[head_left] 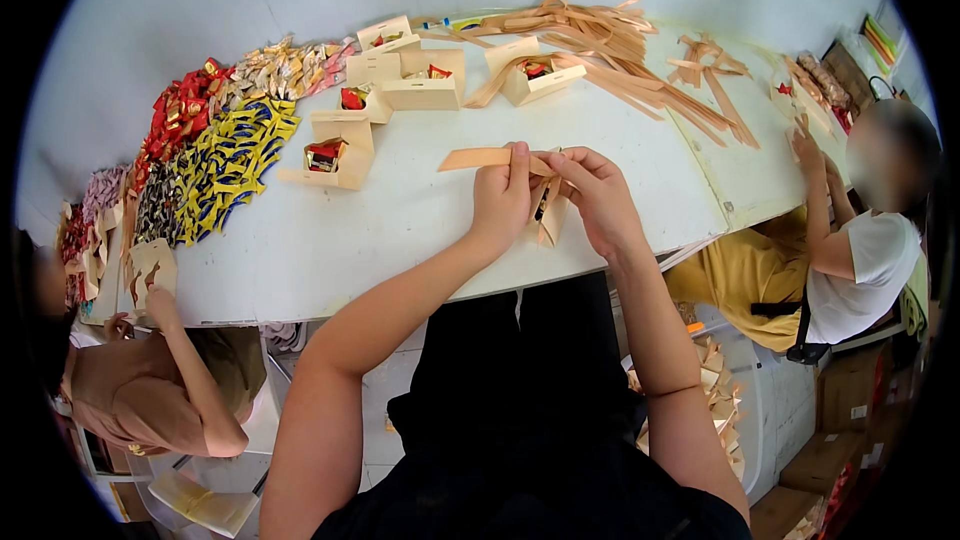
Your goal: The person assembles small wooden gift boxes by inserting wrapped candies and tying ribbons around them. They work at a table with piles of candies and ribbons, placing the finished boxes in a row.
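Observation:
Above the near part of the white table (pixel 420 230), my left hand (pixel 502 202) is closed, its thumb and fingers pinching a peach ribbon (pixel 472 158). One flat end of that ribbon sticks out to the left. My right hand (pixel 603 202) is closed on the same ribbon, close to the left, at a fold or loop. Under my fingers is a small cream box (pixel 549 228), partly hidden, with something dark and shiny at its opening. Whether the ribbon is knotted cannot be seen.
Open cream boxes (pixel 425 92) holding red-wrapped sweets stand beyond my hands. Wrapped sweets (pixel 235 165) are heaped at left, loose peach ribbons (pixel 610 50) at the back. Co-workers sit left (pixel 150 390) and right (pixel 865 275). A tub of filled boxes (pixel 720 400) is below right.

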{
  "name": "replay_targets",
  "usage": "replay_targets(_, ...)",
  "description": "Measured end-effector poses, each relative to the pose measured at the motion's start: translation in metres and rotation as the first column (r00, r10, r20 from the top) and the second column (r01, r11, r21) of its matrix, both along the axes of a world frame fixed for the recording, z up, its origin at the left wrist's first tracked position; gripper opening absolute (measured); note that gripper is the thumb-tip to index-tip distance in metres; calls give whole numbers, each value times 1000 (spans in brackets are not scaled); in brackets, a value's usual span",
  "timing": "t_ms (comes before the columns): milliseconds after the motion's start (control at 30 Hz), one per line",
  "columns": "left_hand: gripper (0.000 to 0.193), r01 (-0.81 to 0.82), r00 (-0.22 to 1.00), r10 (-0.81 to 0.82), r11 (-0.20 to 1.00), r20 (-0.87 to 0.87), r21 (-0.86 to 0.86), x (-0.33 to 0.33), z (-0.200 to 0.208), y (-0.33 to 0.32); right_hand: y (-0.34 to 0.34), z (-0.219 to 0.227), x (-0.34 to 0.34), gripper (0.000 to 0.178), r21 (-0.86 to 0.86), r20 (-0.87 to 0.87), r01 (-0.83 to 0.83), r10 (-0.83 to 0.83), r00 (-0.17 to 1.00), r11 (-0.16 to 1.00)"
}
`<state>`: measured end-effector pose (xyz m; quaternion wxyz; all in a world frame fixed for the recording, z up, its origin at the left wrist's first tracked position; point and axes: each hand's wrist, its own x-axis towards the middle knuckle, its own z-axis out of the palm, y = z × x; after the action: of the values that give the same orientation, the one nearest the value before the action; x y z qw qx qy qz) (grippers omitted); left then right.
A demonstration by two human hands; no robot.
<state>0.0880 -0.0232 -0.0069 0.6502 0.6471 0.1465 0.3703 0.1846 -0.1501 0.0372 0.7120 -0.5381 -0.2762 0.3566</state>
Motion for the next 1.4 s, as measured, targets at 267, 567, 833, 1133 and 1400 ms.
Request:
replay_targets(267,52,7,997,-3,998,73,-54,5,-2,-1,-2,11,-12,16,235,-190,71,-26,982,969)
replay_targets(567,57,56,996,-47,991,77,-118,6,-1,3,9,-35,19,15,632,-320,35,220,922,775)
replay_targets(833,59,96,995,-85,967,58,-238,6,0,10,6,19,-7,9,569,-636,306,173,752,764)
replay_targets(1133,34,-144,984,119,971,-135,-192,1,14,48,-22,-42,42,9,456,-496,143,117,860,878)
replay_targets(1400,37,-63,936,48,998,-348,-29,-17,12,62,-39,-19,20,22,-77,180,-15,29,983,997)
